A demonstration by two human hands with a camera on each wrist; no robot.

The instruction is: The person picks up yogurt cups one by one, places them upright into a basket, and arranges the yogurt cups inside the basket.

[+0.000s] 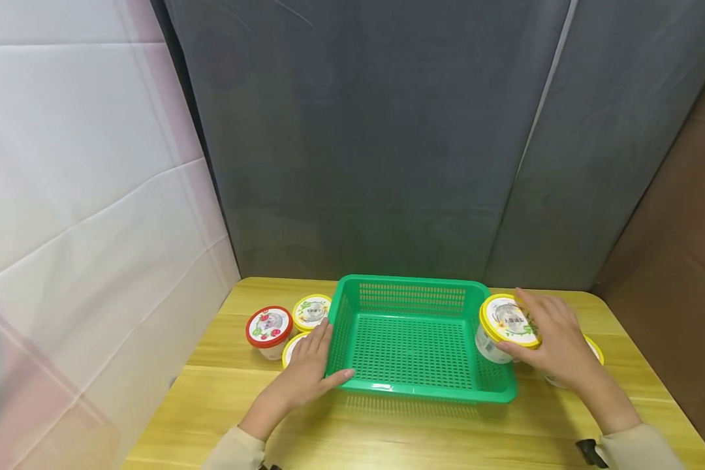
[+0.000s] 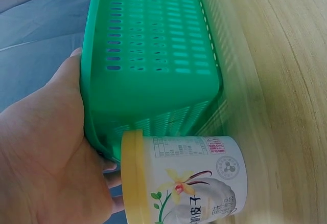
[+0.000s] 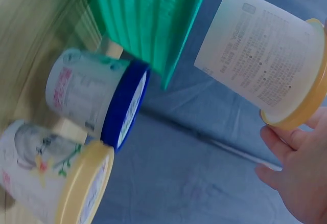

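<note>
A green plastic basket (image 1: 388, 388) stands on the table with its bottom bare. My left hand (image 1: 308, 372) rests along its left rim, fingers straight, thumb over the front corner. Beside that hand, a yellow-lidded tub (image 2: 194, 178) printed with a flower stands against the basket's outer wall. My right hand (image 1: 558, 343) grips another yellow-lidded ice cream tub (image 1: 508, 321) by its lid, thumb and fingers on opposite sides. The held tub (image 3: 255, 55) is raised above the basket's right rim, lid up and slightly tilted.
Left of the basket are a red-lidded tub (image 1: 269, 326) and a yellow-lidded tub (image 1: 311, 312). On the right stand a blue-lidded tub (image 3: 87, 93) and a yellow-lidded tub (image 3: 46, 168), mostly hidden by my right hand in the head view. A dark curtain (image 1: 358, 143) hangs behind the wooden table (image 1: 388, 437).
</note>
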